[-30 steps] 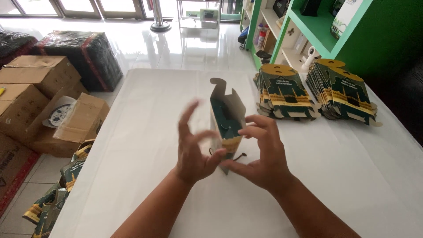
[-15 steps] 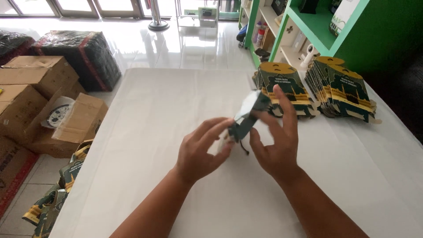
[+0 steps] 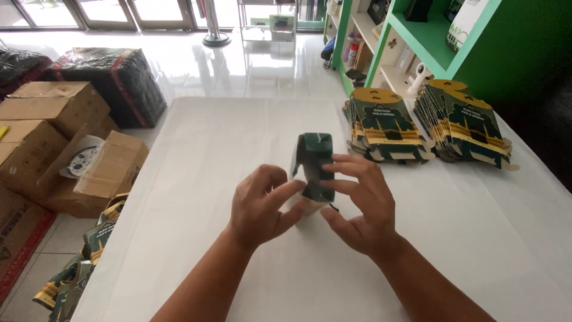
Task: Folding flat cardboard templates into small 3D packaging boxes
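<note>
A small dark green cardboard box stands half folded over the middle of the white table. Both hands grip its lower part. My left hand pinches it from the left with thumb and forefinger. My right hand holds it from the right, fingers laid across its front flap. A thin dark cord hangs under the box by my right thumb.
Two stacks of flat green-and-gold box blanks lie at the table's far right. A green shelf unit stands behind them. Brown cartons and a wrapped dark bundle sit on the floor to the left, with more blanks below.
The box has been turned from an open, upright shape to a tilted one and now stands with its dark green flaps folded over the top. Both hands have closed in on it.
</note>
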